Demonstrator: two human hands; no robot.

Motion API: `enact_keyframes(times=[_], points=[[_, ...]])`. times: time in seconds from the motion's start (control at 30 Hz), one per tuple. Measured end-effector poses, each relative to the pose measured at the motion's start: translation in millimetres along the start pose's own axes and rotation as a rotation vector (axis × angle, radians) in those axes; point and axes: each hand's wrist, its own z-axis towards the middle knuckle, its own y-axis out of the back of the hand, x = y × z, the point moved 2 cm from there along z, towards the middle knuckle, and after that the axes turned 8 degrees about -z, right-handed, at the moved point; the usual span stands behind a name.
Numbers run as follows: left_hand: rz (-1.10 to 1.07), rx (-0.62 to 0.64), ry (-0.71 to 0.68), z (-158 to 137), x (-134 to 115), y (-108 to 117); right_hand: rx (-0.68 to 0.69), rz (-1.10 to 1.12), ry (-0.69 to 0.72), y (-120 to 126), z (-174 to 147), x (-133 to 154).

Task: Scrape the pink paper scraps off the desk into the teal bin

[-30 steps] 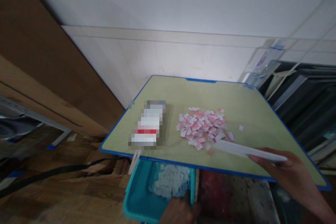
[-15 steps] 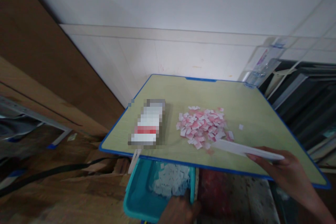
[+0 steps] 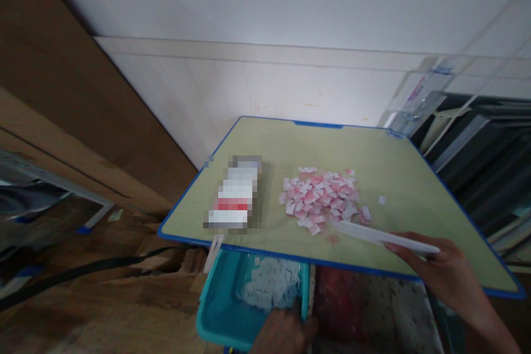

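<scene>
My right hand (image 3: 437, 265) is closed on one end of a white flat strip (image 3: 365, 232), whose exact kind I cannot make out. The strip's far tip touches or nearly touches the near edge of a pile of small pink and white paper pieces (image 3: 319, 196) on the yellow-green, blue-edged table (image 3: 352, 149). Below the table's front edge, a teal plastic basin (image 3: 211, 310) contains many small white pieces (image 3: 271, 285). My left hand (image 3: 282, 331) is closed over the basin's near right rim; some of its fingers are hidden.
A blurred-out white object with a red band (image 3: 234, 193) lies on the left of the table, a pale strap (image 3: 213, 251) hanging below it. A clear bottle (image 3: 409, 102) stands at the back right corner. Dark flat panels (image 3: 489, 133) lean at right; a white wall (image 3: 282, 83) rises behind.
The white strip and my right hand have shifted slightly left. My left hand stays on the basin, and the paper pile looks the same.
</scene>
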Motion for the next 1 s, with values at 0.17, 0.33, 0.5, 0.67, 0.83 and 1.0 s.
enact_keyframes(times=[0.17,0.33,0.5,0.67,0.83,1.0], points=[[0.024,0.003,0.003,1,0,-2,0.021,0.050,-0.054,-10,2,-6],[0.005,-0.011,-0.005,1,2,-4,0.080,0.075,-0.077,-18,6,-13],[-0.011,-0.016,-0.010,1,3,-5,0.109,0.084,-0.099,-6,2,-14],[-0.001,-0.011,0.000,0,2,-3,0.056,0.083,-0.121,-8,0,-10],[-0.021,0.006,-0.013,-1,1,-3,0.054,0.087,-0.110,-21,1,-8],[-0.009,0.002,0.000,0,3,-6,0.073,0.094,-0.096,-12,0,-7]])
